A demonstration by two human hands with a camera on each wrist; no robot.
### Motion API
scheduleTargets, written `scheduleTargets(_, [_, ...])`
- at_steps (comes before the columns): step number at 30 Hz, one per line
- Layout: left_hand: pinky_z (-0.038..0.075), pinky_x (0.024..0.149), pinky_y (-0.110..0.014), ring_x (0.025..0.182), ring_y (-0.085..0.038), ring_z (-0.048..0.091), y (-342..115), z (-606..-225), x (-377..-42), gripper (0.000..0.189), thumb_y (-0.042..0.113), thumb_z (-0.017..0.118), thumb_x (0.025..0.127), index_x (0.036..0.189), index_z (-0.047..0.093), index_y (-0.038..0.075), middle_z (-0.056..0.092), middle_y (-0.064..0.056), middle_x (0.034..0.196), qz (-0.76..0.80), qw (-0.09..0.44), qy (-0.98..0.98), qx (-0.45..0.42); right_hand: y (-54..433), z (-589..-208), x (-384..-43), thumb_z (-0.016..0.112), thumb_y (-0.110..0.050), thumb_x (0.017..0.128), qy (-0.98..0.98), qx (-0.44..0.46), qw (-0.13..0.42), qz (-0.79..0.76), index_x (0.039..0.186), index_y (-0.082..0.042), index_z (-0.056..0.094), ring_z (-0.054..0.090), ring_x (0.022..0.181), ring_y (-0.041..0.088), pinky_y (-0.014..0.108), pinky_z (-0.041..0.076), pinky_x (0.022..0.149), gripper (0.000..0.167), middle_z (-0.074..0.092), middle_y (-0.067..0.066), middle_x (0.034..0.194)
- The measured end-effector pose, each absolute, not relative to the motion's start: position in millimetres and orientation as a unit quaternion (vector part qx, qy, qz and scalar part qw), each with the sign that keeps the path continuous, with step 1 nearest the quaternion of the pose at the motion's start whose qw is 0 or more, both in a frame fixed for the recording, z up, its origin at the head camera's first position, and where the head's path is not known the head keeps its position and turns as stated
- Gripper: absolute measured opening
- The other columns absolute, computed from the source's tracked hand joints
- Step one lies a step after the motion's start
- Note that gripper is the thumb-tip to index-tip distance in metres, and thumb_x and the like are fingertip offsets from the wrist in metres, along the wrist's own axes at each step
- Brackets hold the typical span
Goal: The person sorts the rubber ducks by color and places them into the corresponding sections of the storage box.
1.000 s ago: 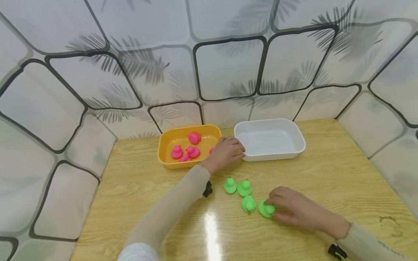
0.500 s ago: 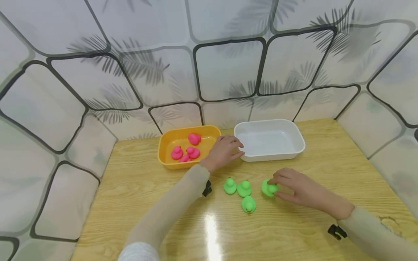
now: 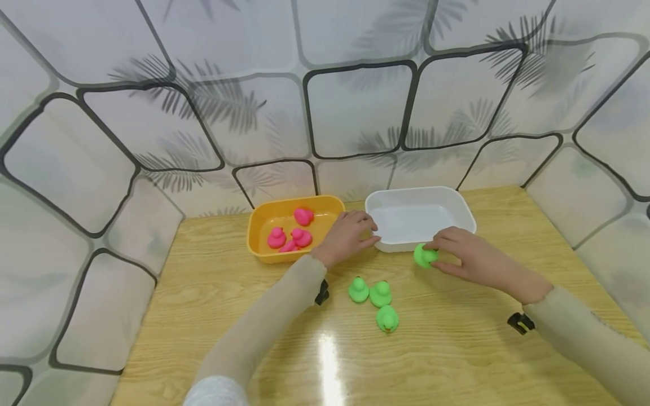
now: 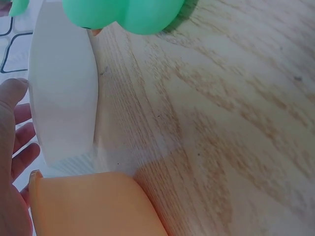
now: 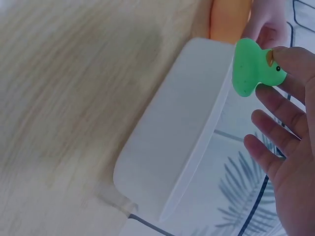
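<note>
My right hand [image 3: 474,256] pinches a green rubber duck [image 3: 425,256] between thumb and fingertips, at the front rim of the white tub [image 3: 421,246]. In the right wrist view this duck [image 5: 256,68] is raised near the tub's rim, its beak against the thumb. My left hand [image 3: 347,238] hovers over the right end of the orange tub [image 3: 284,257], its relaxed fingertips beside the white tub's left rim; contact there cannot be told. Closer to me, three more green ducks [image 3: 359,290] sit on the table.
Several pink rubber ducks [image 3: 276,238] lie in the orange tub, partly behind my left hand. Both tubs stand at the back of the wooden table [image 3: 213,293], against a patterned backdrop [image 3: 355,107] that also rises along both sides.
My right hand has picked the rightmost green duck off the table and carried it away from me to the white tub's front rim. The left hand stays almost still.
</note>
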State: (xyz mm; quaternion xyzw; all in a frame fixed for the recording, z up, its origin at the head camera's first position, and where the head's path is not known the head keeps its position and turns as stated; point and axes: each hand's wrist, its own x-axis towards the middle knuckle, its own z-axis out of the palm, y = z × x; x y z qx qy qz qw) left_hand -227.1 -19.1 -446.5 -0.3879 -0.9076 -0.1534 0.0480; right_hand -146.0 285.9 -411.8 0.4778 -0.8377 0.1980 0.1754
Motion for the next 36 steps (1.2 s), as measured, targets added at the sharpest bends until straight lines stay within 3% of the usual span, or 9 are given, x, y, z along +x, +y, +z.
scheduleTargets(2, [0.038, 0.113, -0.04, 0.122, -0.022, 0.057, -19.3, -445.8, -227.2, 0.027, 0.04, 0.067, 0.102, 0.113, 0.074, 0.016, 0.068, -0.001, 0.121, -0.155, 0.044, -0.908, -0.388, 286.8, -409.2, -150.6, 0.048, -0.049, 0.108, -0.84, 0.475, 0.175, 0.197, 0.11, -0.007, 0.073, 0.061, 0.092, 0.015, 0.03, 0.046, 0.084, 0.049, 0.068, -0.003, 0.102])
scheduleTargets(5, [0.037, 0.114, -0.04, 0.123, -0.023, 0.057, -19.4, -444.9, -227.6, 0.027, 0.04, 0.067, 0.103, 0.113, 0.074, 0.016, 0.068, -0.001, 0.121, -0.152, 0.04, -0.908, -0.388, 288.9, -406.1, -156.6, 0.067, -0.036, 0.103, -0.844, 0.47, 0.166, 0.199, 0.111, -0.006, 0.073, 0.062, 0.093, 0.016, 0.03, 0.047, 0.084, 0.031, 0.069, -0.002, 0.103])
scheduleTargets(7, [0.037, 0.115, -0.04, 0.123, -0.023, 0.057, -19.3, -444.2, -227.9, 0.028, 0.04, 0.067, 0.103, 0.113, 0.074, 0.016, 0.067, -0.001, 0.121, -0.151, 0.038, -0.909, -0.387, 289.9, -404.2, -159.8, 0.079, -0.021, 0.094, -0.848, 0.466, 0.161, 0.196, 0.112, -0.006, 0.073, 0.062, 0.094, 0.016, 0.03, 0.047, 0.083, 0.024, 0.069, -0.002, 0.103])
scheduleTargets(10, [0.037, 0.115, -0.04, 0.123, -0.022, 0.056, -19.0, -443.2, -228.1, 0.028, 0.041, 0.066, 0.103, 0.114, 0.074, 0.016, 0.067, -0.001, 0.122, -0.149, 0.035, -0.909, -0.387, 290.4, -402.4, -163.9, 0.088, -0.004, 0.077, -0.856, 0.454, 0.155, 0.192, 0.111, -0.006, 0.073, 0.063, 0.095, 0.017, 0.03, 0.048, 0.083, 0.037, 0.07, -0.001, 0.104])
scheduleTargets(12, [0.037, 0.115, -0.04, 0.124, -0.022, 0.056, -18.7, -442.4, -228.3, 0.029, 0.041, 0.066, 0.103, 0.115, 0.074, 0.016, 0.067, -0.001, 0.123, -0.148, 0.034, -0.91, -0.386, 290.5, -402.1, -166.3, 0.089, -0.001, 0.073, -0.862, 0.445, 0.151, 0.191, 0.11, -0.006, 0.073, 0.063, 0.096, 0.017, 0.031, 0.048, 0.083, 0.041, 0.07, -0.001, 0.103])
scheduleTargets(22, [0.037, 0.114, -0.04, 0.123, -0.022, 0.056, -18.3, -440.1, -228.4, 0.028, 0.041, 0.066, 0.103, 0.114, 0.075, 0.017, 0.067, -0.001, 0.121, -0.144, 0.037, -0.91, -0.386, 289.6, -399.8, -178.6, 0.089, -0.001, 0.075, -0.871, 0.425, 0.141, 0.201, 0.111, -0.007, 0.073, 0.062, 0.094, 0.018, 0.033, 0.048, 0.082, 0.04, 0.07, -0.002, 0.102])
scheduleTargets(27, [0.038, 0.113, -0.04, 0.122, -0.021, 0.056, -18.4, -440.4, -228.1, 0.028, 0.042, 0.067, 0.102, 0.114, 0.075, 0.018, 0.067, 0.0, 0.121, -0.141, 0.038, -0.912, -0.383, 290.1, -397.5, -183.4, 0.087, -0.005, 0.081, -0.889, 0.395, 0.121, 0.198, 0.11, -0.006, 0.074, 0.062, 0.095, 0.02, 0.037, 0.05, 0.081, 0.033, 0.071, -0.001, 0.102])
scheduleTargets(36, [0.034, 0.117, -0.042, 0.128, -0.022, 0.056, -18.7, -442.8, -227.0, 0.031, 0.043, 0.066, 0.103, 0.118, 0.074, 0.017, 0.066, -0.002, 0.13, -0.132, 0.026, -0.915, -0.38, 298.2, -398.6, -196.1, 0.084, -0.005, 0.085, -0.903, 0.373, 0.099, 0.191, 0.111, -0.003, 0.074, 0.061, 0.09, 0.024, 0.04, 0.05, 0.075, 0.028, 0.07, 0.002, 0.1])
